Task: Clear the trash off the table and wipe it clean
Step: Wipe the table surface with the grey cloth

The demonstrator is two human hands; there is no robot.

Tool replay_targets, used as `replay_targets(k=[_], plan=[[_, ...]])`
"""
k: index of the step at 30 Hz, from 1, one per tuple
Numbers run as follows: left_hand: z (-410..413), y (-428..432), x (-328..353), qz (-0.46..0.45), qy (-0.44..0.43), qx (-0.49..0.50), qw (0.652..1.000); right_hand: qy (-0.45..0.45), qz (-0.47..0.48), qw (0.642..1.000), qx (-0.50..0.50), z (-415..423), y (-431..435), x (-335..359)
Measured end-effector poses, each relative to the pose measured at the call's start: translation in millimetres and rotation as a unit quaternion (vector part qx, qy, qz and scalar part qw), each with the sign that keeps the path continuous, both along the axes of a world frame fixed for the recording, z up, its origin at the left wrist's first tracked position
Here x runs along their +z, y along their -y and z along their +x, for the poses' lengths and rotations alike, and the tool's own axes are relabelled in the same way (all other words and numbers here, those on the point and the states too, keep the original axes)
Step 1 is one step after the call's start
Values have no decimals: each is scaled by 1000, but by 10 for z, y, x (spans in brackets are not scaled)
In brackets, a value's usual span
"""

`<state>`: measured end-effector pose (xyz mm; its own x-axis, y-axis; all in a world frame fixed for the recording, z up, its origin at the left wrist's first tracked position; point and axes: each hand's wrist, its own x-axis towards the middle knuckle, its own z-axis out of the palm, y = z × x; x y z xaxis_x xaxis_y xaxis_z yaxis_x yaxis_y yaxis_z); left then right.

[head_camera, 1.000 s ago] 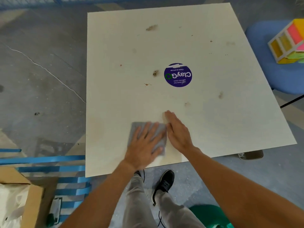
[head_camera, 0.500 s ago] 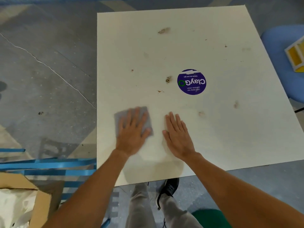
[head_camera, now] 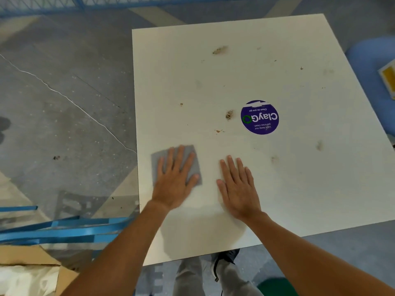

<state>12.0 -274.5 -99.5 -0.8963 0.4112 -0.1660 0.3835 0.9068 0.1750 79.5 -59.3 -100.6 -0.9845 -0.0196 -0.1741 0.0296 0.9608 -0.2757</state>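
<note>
Nearest, by the table's [head_camera: 299, 199] front edge, both hands lie flat. The left hand [head_camera: 174, 182] presses the grey cloth [head_camera: 159, 161] to the table, fingers [head_camera: 180, 155] straight and spread over it, nothing curled round it. The right hand [head_camera: 238, 189] rests just beside it on bare table, fingers together and straight, holding nothing; it looks to be bracing the body.

The step in hand is wiping, and most of the top is not yet done. To do it well, keep the palm's weight over the middle of the cloth so its corners do not fold under. Work in overlapping strokes outward from this corner, and gather loose bits toward one edge instead of scattering them. The bracing hand will have to shift before the cloth can pass there.

A little further out, to the right, lie two faint brown smears [head_camera: 274, 159], one near the right edge. Beyond them are a few orange flecks [head_camera: 218, 131] and a darker crumb pile [head_camera: 229, 114] just beside the round purple sticker [head_camera: 259, 117]. Whether these marks are loose or dried on cannot be told from here; dried ones would need firmer rubbing. The sticker's far edge looks torn, so the cloth might catch on it.

Furthest on the table is a larger brown patch [head_camera: 219, 50], a long reach from this side.

Off the table, blue straps [head_camera: 64, 229] and a cardboard box [head_camera: 21, 257] lie on the floor at near left, and a blue chair [head_camera: 372, 82] stands at far right.
</note>
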Motion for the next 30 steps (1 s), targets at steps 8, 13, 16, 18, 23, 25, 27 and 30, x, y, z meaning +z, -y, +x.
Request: replay_targets(k=[8,13,16,18,23,25,27,30], plan=[[-321,213,10,-1,37,-110,993,-20,-156,977,-146,67,-336,229],[-208,-254,-4,-24,19,-80,996,-106,-203,933,-279,381,-477,305],[205,-501,2,16,-2,-215,976,-124,-202,912,-336,583,-601,290],[454,-619,29,27,4,-322,946,-113,-164,913,-356,719,-688,261],[222,-563,-16,23,5,-375,927,-105,-40,956,-269,1064,-720,140],[-3,-576,1,4,19,-246,969,-45,-22,968,-245,1148,-640,109],[-114,-672,43,-20,41,-160,986,6,-29,972,-235,1180,-585,89],[64,-928,70,-13,68,-132,989,19,-46,977,-207,1221,-653,102]])
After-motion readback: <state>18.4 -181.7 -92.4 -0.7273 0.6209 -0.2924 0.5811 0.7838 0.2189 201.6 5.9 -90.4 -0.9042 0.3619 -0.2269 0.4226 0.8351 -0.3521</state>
